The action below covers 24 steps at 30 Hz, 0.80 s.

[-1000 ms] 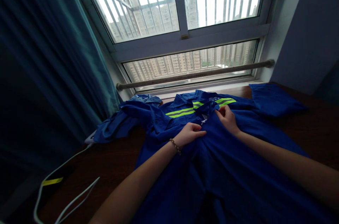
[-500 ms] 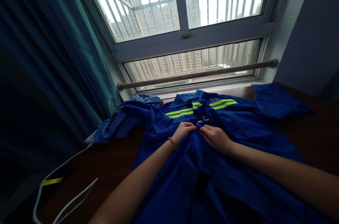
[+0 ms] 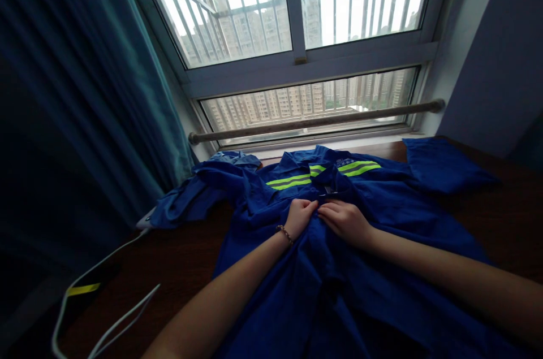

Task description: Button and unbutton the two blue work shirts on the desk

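A blue work shirt (image 3: pixel 394 268) with yellow-green reflective stripes (image 3: pixel 292 181) lies spread front-up on a dark wooden table (image 3: pixel 178 268). My left hand (image 3: pixel 299 215), with a bead bracelet at the wrist, pinches the left edge of the shirt's front opening just below the collar. My right hand (image 3: pixel 345 220) pinches the right edge, and the fingertips of both hands nearly touch at the placket. One sleeve (image 3: pixel 441 164) lies out to the right, the other sleeve (image 3: pixel 190 203) is bunched at the left.
A window with bars and a horizontal rail (image 3: pixel 314 120) runs behind the table. A teal curtain (image 3: pixel 97 99) hangs at the left. White cables (image 3: pixel 106 291) and a dark object with a yellow label (image 3: pixel 82 290) lie at the table's near left.
My right hand has come down from the collar to meet my left hand at the placket. Both hands now pinch the front edges together a little lower on the shirt.
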Tool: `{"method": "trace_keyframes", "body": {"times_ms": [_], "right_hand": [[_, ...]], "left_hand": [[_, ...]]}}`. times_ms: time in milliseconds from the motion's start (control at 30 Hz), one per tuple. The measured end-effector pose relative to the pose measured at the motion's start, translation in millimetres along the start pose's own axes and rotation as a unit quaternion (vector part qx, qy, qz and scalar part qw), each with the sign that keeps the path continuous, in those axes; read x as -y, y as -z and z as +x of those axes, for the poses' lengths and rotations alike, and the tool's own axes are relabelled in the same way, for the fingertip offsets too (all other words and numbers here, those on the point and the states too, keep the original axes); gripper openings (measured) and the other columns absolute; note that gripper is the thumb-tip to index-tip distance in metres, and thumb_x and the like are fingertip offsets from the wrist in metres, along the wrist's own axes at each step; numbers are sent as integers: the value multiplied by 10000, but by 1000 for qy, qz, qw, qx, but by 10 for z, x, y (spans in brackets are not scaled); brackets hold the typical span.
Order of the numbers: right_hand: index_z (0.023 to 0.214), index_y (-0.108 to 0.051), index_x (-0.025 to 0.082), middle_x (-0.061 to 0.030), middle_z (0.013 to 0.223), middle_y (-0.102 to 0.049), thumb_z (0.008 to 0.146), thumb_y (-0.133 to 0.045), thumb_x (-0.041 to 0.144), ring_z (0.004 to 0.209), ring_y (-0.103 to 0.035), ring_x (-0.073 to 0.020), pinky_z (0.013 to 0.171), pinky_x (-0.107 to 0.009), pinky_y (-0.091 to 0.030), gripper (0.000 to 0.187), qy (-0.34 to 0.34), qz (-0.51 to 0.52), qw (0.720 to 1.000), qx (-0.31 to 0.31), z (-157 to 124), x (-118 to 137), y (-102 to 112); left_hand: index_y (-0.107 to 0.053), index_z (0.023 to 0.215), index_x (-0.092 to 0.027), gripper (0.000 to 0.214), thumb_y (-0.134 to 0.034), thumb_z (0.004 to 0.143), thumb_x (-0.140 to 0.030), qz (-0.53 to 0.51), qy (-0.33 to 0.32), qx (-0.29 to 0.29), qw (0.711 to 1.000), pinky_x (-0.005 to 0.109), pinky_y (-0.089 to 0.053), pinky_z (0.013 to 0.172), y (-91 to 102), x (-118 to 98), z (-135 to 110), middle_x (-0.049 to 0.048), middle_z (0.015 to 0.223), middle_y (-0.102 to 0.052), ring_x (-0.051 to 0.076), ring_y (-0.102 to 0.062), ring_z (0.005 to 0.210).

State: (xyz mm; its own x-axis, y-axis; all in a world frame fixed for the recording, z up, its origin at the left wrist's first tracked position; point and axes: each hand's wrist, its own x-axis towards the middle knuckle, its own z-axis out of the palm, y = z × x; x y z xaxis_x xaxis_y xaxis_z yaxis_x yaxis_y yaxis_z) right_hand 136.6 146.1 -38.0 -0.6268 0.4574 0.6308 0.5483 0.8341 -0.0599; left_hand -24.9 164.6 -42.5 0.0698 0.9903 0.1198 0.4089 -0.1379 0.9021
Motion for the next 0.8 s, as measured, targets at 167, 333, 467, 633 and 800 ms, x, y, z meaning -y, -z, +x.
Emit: {"method": "trace_keyframes", "body": {"times_ms": [167, 333, 467, 633, 800], "right_hand": [[870, -634, 181, -51, 831, -608, 877, -425, 223, 847, -493, -180, 723, -279, -428, 214, -43, -18, 999, -4, 78, 85, -8], [893, -656, 208, -41, 813, -594, 859, -479, 304, 799, -461, -173, 662, -271, -395, 205, -55, -37, 997, -40, 34, 97, -19], [915, -659, 209, -39, 746, -572, 855, -486, 312, 745, -442, -167, 627, -278, -363, 210, -32, -71, 996, -42, -16, 87, 3], [908, -656, 187, -35, 712, -559, 850, -488, 247, 707, -433, -155, 609, -277, -343, 187, -9, -91, 994, -58, -33, 128, 29], [888, -652, 167, -38, 709, -558, 839, -497, 218, 711, -431, -159, 616, -282, -343, 170, -13, -97, 992, -73, -48, 166, 87]], "left_hand": [[-368, 411, -158, 451, -489, 645, -525, -29, 0, -28, 999, 237, -156, 448, 17, 24, -1, -50, 420, -275, 73, -229, 443], [-364, 409, -154, 473, -506, 671, -521, -28, -9, -32, 999, 238, -151, 447, 1, 42, -14, -50, 419, -275, 69, -229, 439], [-414, 459, -141, 472, -590, 640, -540, -100, 52, 72, 991, 234, -134, 434, 113, -23, 3, -61, 422, -290, 57, -219, 420], [-504, 567, -112, 407, -721, 566, -456, -186, 143, 276, 932, 199, -220, 448, 403, -215, 15, -33, 513, -436, 51, -353, 452], [-534, 580, -102, 400, -739, 546, -444, -148, 149, 252, 945, 202, -264, 468, 437, -390, -51, -13, 536, -472, 65, -402, 488]]}}
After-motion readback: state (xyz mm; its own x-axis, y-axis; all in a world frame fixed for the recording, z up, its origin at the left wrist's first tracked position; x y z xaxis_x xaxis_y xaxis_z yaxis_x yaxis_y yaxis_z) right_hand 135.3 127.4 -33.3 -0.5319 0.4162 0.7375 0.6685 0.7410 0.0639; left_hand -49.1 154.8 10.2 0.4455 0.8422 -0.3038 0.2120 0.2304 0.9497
